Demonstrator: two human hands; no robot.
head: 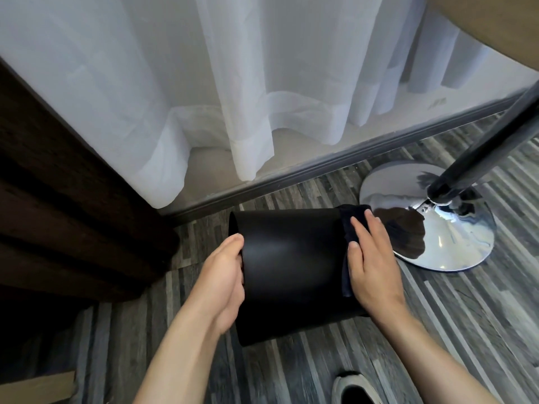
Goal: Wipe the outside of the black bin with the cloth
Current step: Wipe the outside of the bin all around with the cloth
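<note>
Black bin (291,269): held tipped sideways above the wood-look floor (437,316), beside a chrome table base (431,228).
Left hand (224,281): curled over the rim, steadying.
Right hand (370,258): fingers spread, dark cloth (350,223) pressed flat at the base end.
Progress: wiping judged underway; the side wall seems left.

Bin (291,266) between hands, cloth (348,228) on its right end.

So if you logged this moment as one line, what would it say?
step: wiping bin side | left hand: steadies black bin at rim | right hand: presses dark cloth on bin | bin: tipped sideways above floor
</note>
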